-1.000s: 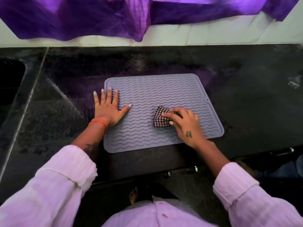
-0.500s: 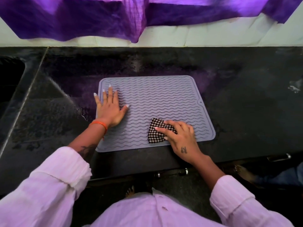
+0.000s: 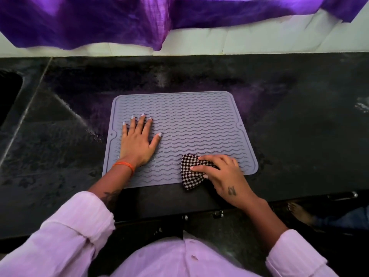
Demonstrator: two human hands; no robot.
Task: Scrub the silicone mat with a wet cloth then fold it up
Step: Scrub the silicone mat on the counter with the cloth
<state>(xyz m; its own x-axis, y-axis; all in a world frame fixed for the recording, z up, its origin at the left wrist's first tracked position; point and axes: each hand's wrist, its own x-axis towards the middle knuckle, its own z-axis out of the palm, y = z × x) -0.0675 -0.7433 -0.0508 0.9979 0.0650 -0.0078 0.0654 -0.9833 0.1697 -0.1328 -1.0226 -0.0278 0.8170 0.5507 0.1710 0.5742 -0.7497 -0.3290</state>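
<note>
A grey silicone mat with wavy ridges lies flat on the black counter. My left hand presses flat on the mat's left part, fingers spread and straight. My right hand holds a black-and-white checked cloth at the mat's near edge, fingers curled over it. The cloth hangs partly off the mat onto the counter.
A dark sink opening sits at the far left. Purple fabric hangs over the white wall behind the counter. The counter surface looks wet in patches. A bare foot of another person shows below the counter's right front.
My right hand has dragged the cloth toward me, from the mat's middle to its near edge. My left hand has shifted further onto the mat.
</note>
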